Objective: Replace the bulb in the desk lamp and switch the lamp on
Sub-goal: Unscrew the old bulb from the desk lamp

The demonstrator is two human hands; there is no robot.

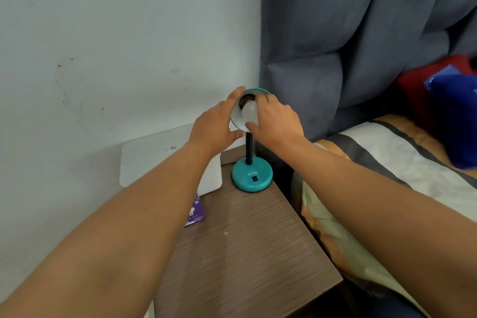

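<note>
A small teal desk lamp stands on its round base (252, 175) at the back of a brown bedside table (245, 245). Its shade (237, 120) is tipped toward me, white inside. My left hand (216, 126) grips the shade's left rim, index finger over the top and thumb under it. A frosted white bulb (249, 111) sits at the dark socket inside the shade. My right hand (275, 121) holds that bulb, thumb beneath it and fingers across its top right. The bulb is unlit. A black switch (255, 178) shows on the base's front.
A flat white box (154, 155) leans against the wall left of the lamp. A purple bulb carton (195, 212) lies on the table, half hidden under my left forearm. A bed with a striped cover (387, 162) and grey padded headboard (335, 59) adjoins on the right.
</note>
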